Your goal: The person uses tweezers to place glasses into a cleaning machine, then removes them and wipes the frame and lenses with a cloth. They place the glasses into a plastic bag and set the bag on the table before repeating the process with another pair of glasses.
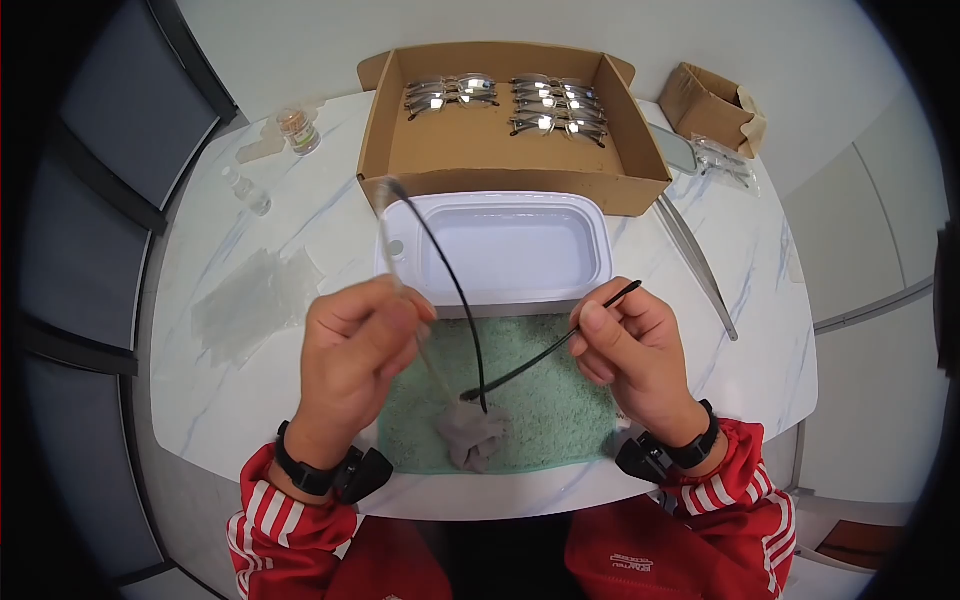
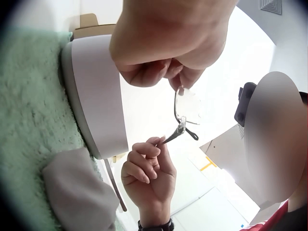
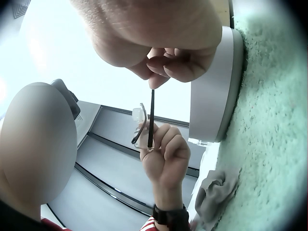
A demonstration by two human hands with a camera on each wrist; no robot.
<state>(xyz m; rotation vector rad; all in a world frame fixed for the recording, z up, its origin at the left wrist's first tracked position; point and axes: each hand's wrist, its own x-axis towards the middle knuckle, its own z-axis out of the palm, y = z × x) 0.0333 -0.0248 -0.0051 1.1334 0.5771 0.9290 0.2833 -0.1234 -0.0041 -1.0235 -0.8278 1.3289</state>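
Note:
Both hands hold a pair of glasses with clear lenses and dark temples (image 1: 545, 354) above the towel. My left hand (image 1: 360, 335) pinches it at the lens side, which is blurred in the head view. Thumb and fingers of my right hand (image 1: 640, 345) pinch one temple close to its tip. The other temple stands unfolded and free between the hands. In the right wrist view, the held temple (image 3: 152, 115) runs straight from the right fingertips toward the left hand (image 3: 166, 154). A crumpled grey cloth (image 1: 472, 435) lies below on the green towel (image 1: 560, 420).
Behind the towel stands a white basin (image 1: 500, 296). An open cardboard box (image 1: 620, 195) beyond it contains several glasses (image 1: 558, 126). At left are clear plastic sheets (image 1: 255, 300), a small bottle (image 1: 247, 190) and a jar (image 1: 299, 132). Long metal tweezers (image 1: 695, 255) and a smaller box (image 1: 705, 108) are at right.

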